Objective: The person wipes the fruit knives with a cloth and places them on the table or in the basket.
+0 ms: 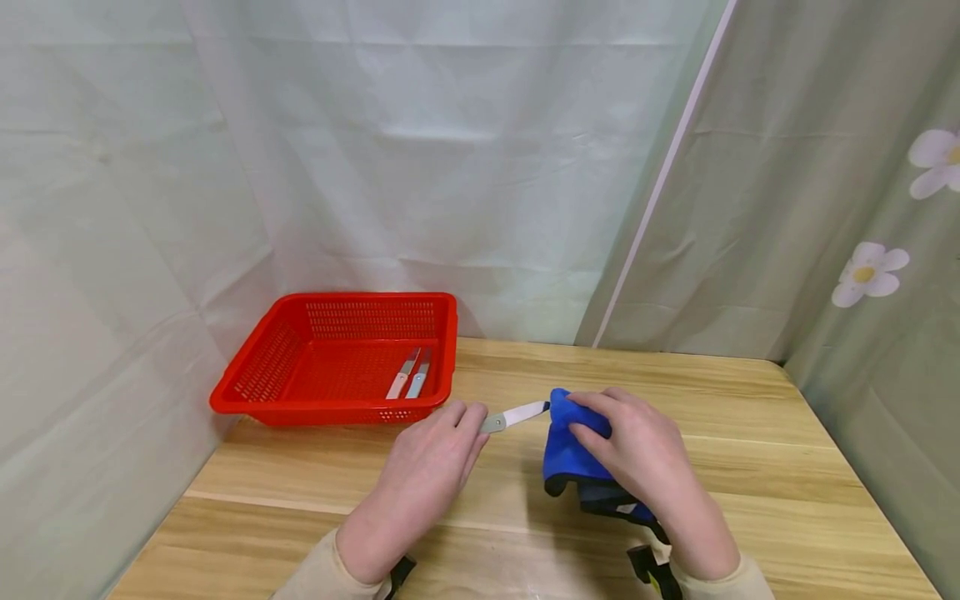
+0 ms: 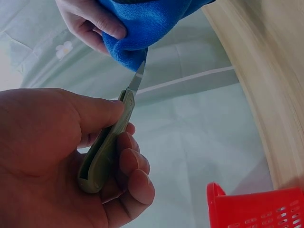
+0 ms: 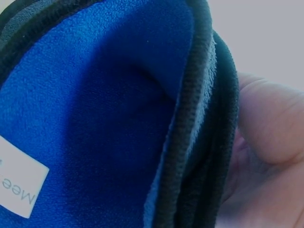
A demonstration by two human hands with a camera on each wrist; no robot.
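Observation:
My left hand (image 1: 438,450) grips a folding knife (image 2: 107,142) by its grey-green handle, the blade unfolded and pointing right. In the left wrist view the thumb lies along the handle and the fingers curl round it. My right hand (image 1: 637,442) pinches a blue cloth (image 1: 570,446) with dark edging, folded in layers. The blade's tip meets the cloth's upper left corner, and the cloth hides the very end of it. In the right wrist view a white label (image 3: 21,183) shows on the cloth, beside part of the thumb.
A red plastic basket (image 1: 337,411) stands at the back left of the wooden table (image 1: 750,483). Two more folding knives (image 1: 408,375) lie inside it, at its right side. Pale curtains (image 1: 487,167) hang behind the table and on both sides.

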